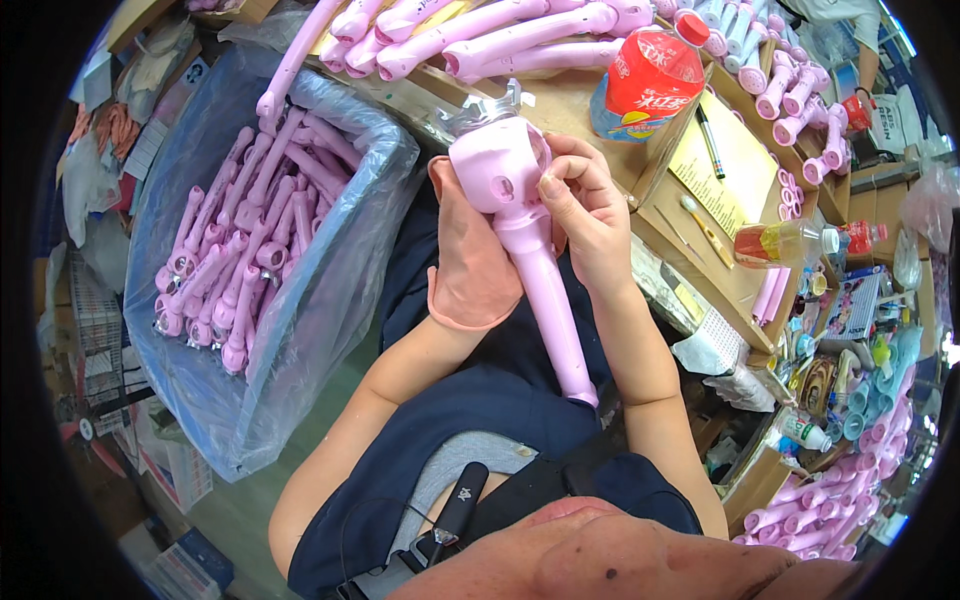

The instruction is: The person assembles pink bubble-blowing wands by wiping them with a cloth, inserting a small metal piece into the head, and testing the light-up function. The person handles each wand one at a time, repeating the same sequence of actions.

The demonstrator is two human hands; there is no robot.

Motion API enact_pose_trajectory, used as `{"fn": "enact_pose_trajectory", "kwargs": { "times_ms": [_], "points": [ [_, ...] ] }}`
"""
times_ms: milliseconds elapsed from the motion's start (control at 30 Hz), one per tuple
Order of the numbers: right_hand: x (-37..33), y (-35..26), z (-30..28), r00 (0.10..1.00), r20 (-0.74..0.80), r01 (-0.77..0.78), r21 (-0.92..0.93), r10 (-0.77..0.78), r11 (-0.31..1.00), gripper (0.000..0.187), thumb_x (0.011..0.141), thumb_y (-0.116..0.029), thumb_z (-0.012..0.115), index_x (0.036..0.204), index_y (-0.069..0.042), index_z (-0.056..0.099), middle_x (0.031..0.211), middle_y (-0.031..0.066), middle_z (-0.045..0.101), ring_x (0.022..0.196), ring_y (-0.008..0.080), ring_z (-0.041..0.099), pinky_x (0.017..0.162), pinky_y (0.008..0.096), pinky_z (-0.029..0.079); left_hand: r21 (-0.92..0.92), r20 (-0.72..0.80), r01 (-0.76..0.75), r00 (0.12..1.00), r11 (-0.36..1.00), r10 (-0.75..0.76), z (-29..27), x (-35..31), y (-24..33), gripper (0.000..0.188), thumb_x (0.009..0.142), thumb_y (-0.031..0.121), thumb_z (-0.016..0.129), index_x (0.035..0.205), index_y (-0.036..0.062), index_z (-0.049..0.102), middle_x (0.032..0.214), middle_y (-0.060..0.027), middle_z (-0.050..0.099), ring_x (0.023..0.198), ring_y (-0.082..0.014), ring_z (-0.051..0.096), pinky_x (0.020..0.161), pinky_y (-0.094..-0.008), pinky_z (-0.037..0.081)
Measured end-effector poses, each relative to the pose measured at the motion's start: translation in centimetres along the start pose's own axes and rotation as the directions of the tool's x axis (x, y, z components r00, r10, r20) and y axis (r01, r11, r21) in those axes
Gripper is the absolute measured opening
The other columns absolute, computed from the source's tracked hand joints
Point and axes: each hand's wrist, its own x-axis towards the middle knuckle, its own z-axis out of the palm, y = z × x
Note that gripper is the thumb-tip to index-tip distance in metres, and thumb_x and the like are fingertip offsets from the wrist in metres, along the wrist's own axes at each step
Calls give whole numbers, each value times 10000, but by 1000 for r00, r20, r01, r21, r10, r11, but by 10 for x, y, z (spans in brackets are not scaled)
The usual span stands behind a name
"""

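Cluttered wooden desk along the upper right, piled with pink parts and a red-labelled bottle. At frame centre, pink plastic handle piece held upright over the lap. Left hand, gloved in peach, cupped behind it, fingers mostly hidden. Right hand bare, pinching its head. Lower left, lined box of similar pink pieces, edges cut off

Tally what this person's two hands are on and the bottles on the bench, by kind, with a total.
Pink plastic handle piece, held by the gloved left hand and the bare right hand: 1
Pink glove on the left hand: 1
Red-labelled bottle: 1
Clear bottle lying down with yellowish liquid: 1
Total: 4
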Motion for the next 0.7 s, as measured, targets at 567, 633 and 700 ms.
{"fn": "enact_pose_trajectory", "kwargs": {
  "times_ms": [567,633,700],
  "points": [
    [-36,0,-23,985,-163,-17,191,49,981,317,956,-258,625,1164,-44,519,1060,61,594,906,127,567,827,290,486,665,649,-747,598,32,471,14,-6,10,301,904,200,607,1138,52,488,868,-65,578,742,-204,592,668,-311,509],
    [-78,-8,-41,998,39,-46,-129,51,991,477,868,-319,727,1201,-55,511,1035,81,609,903,188,598,822,332,502,631,603,-747,643,210,473,24,-3,9,277,862,126,687,1047,51,494,794,-45,549,706,-191,571,647,-293,487],
    [-127,-17,-57,946,145,-168,-546,290,821,595,788,-355,783,1228,-58,512,1014,130,641,901,283,646,807,379,519,459,315,-373,917,806,245,34,-6,0,228,876,155,674,950,38,493,758,-43,531,684,-180,548,624,-282,464]
  ]
}}
